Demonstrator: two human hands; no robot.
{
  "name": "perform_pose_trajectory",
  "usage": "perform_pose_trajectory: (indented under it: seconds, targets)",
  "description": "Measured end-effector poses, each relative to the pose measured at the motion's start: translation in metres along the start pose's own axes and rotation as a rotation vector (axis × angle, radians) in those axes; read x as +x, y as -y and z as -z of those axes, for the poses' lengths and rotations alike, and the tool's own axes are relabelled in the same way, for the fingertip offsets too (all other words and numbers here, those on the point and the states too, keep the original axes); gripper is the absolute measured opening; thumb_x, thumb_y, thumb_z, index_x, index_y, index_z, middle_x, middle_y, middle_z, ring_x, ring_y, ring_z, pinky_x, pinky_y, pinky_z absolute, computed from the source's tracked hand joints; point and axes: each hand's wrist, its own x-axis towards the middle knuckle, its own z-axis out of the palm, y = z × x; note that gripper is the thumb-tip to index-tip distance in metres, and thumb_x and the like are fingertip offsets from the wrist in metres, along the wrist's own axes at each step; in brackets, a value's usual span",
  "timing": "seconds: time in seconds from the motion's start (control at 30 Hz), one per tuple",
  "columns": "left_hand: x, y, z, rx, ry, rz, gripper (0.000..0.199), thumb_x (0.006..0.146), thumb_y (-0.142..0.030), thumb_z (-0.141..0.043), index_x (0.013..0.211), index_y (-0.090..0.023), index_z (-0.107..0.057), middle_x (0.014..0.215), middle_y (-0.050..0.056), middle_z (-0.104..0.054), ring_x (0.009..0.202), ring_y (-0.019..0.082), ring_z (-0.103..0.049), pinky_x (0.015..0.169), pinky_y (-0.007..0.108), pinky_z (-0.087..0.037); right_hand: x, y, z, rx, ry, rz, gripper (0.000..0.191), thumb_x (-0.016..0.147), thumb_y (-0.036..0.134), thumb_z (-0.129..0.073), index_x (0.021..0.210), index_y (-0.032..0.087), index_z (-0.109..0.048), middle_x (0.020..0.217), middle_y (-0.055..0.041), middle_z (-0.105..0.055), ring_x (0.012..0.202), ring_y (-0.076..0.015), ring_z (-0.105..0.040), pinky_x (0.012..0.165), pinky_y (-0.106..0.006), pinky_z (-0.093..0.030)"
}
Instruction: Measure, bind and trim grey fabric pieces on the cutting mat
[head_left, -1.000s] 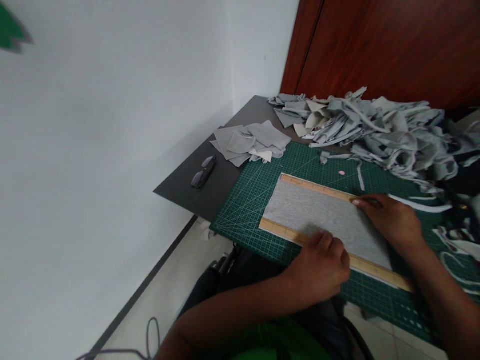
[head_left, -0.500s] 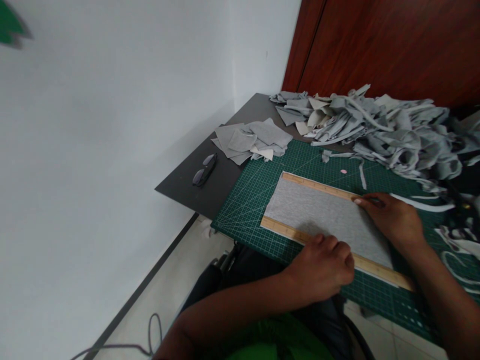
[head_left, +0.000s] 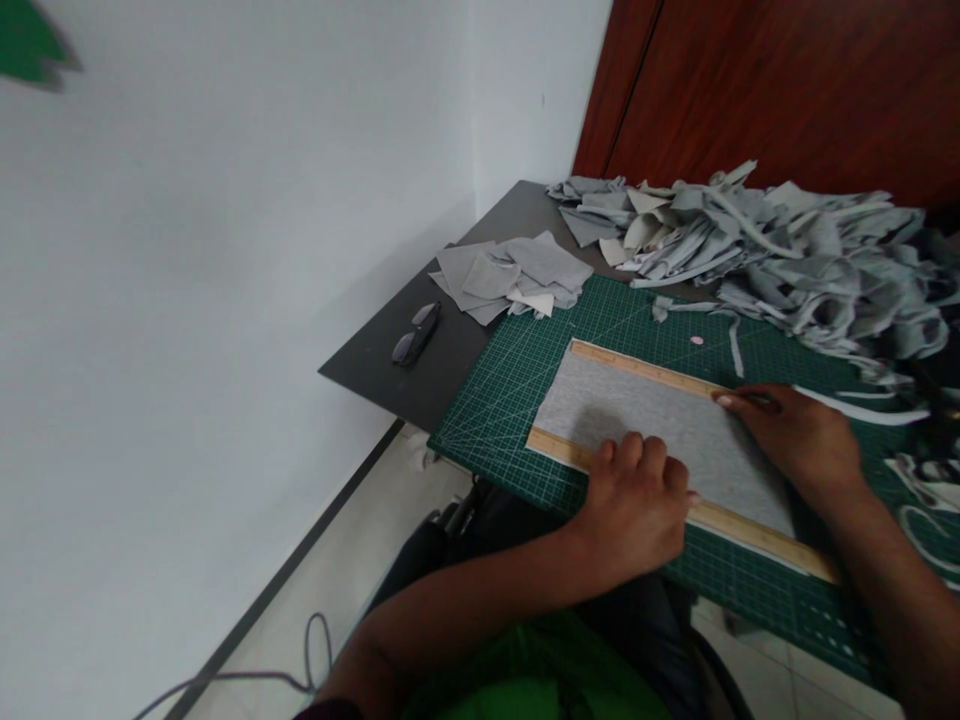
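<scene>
The left hand (head_left: 637,505) is resting over the near ruler (head_left: 757,537), its fingers curling in and its knuckles turning up; whether it is gripping the wood or only pressing on it, I cannot tell. The right hand (head_left: 806,440) is reaching to the far ruler (head_left: 645,367), its fingertips bunching together and touching the wood near its right end — a real pinch or a plain press, I cannot tell.

Both rulers are lying on a gray cloth (head_left: 690,430), one along each long edge, and the cloth is lying flat on a green cutting mat (head_left: 510,410). A pink piece (head_left: 697,340) and a thin cloth strip (head_left: 736,348) are sitting on the mat beyond the far ruler, while a white strip (head_left: 862,408) is stretching out just beyond the right hand.

To the left, a pair of glasses (head_left: 421,333) is lying on the dark table (head_left: 367,375), and a small stack of gray pieces (head_left: 517,275) is overlapping the mat's far left corner. A big heap of scraps (head_left: 810,250) is spreading across the back — below a reddish door (head_left: 787,90).
</scene>
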Motion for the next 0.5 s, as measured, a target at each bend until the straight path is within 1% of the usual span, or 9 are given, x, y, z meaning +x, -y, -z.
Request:
perform_pose_trajectory:
  seconds: [0.07,0.17,0.3,0.4,0.43,0.47,0.5]
  targets:
    - [-0.001,0.002,-0.006,-0.010,0.027,-0.012,0.024,0.102,-0.037,-0.058,0.093,-0.015,-0.064,0.094,0.008,-0.059,0.096,0.027,-0.055,0.080,0.044,-0.043,-0.001,0.001,0.001,0.008,0.001,-0.005,0.059,0.082,0.079,-0.052,0.102,0.030,-0.078,0.085,-0.0078,-0.076,0.078,-0.0320,-0.069,0.061,-0.036,-0.045]
    - [-0.003,0.005,-0.011,-0.038,0.054,-0.114,0.021,0.101,-0.032,-0.060,0.091,-0.015,-0.066,0.090,0.007,-0.059,0.097,0.027,-0.055,0.081,0.043,-0.043,-0.001,0.001,0.001,0.015,0.015,-0.008,0.060,0.082,0.079,-0.051,0.102,0.030,-0.078,0.086,-0.0078,-0.077,0.078,-0.0317,-0.069,0.062,-0.037,-0.045]
    - [-0.001,0.008,-0.011,-0.059,0.098,-0.343,0.013,0.099,-0.020,-0.060,0.101,-0.010,-0.068,0.092,0.009,-0.059,0.099,0.026,-0.056,0.081,0.038,-0.044,0.000,-0.001,0.000,0.011,0.006,-0.011,0.061,0.081,0.080,-0.050,0.102,0.030,-0.078,0.086,-0.0081,-0.077,0.077,-0.0320,-0.069,0.061,-0.037,-0.045]
    - [0.002,0.010,-0.007,-0.096,0.141,-0.506,0.015,0.098,-0.012,-0.056,0.105,-0.008,-0.068,0.095,0.009,-0.058,0.099,0.023,-0.056,0.084,0.034,-0.044,0.001,-0.003,-0.001,0.010,0.001,0.012,0.062,0.082,0.080,-0.049,0.101,0.029,-0.078,0.086,-0.0094,-0.078,0.079,-0.0327,-0.070,0.062,-0.038,-0.046]
    - [0.003,0.010,-0.005,-0.107,0.148,-0.526,0.016,0.098,-0.011,-0.055,0.107,-0.008,-0.068,0.097,0.010,-0.059,0.100,0.022,-0.055,0.085,0.033,-0.044,0.001,-0.003,-0.001,0.013,0.002,0.018,0.062,0.082,0.080,-0.049,0.101,0.028,-0.078,0.087,-0.0098,-0.078,0.080,-0.0329,-0.070,0.062,-0.038,-0.046]
    - [0.003,0.010,-0.004,-0.108,0.145,-0.516,0.018,0.097,-0.011,-0.055,0.110,-0.008,-0.067,0.100,0.010,-0.059,0.101,0.022,-0.055,0.085,0.033,-0.044,0.001,-0.004,-0.002,0.016,0.003,0.020,0.062,0.082,0.080,-0.049,0.100,0.029,-0.077,0.088,-0.0098,-0.078,0.080,-0.0331,-0.071,0.062,-0.038,-0.046]
    - [0.003,0.010,-0.002,-0.096,0.130,-0.478,0.019,0.097,-0.012,-0.056,0.112,-0.009,-0.067,0.103,0.011,-0.059,0.102,0.023,-0.054,0.084,0.034,-0.044,0.001,-0.004,-0.002,0.018,0.001,0.020,0.062,0.082,0.080,-0.049,0.100,0.029,-0.077,0.089,-0.0098,-0.078,0.080,-0.0333,-0.071,0.063,-0.039,-0.046]
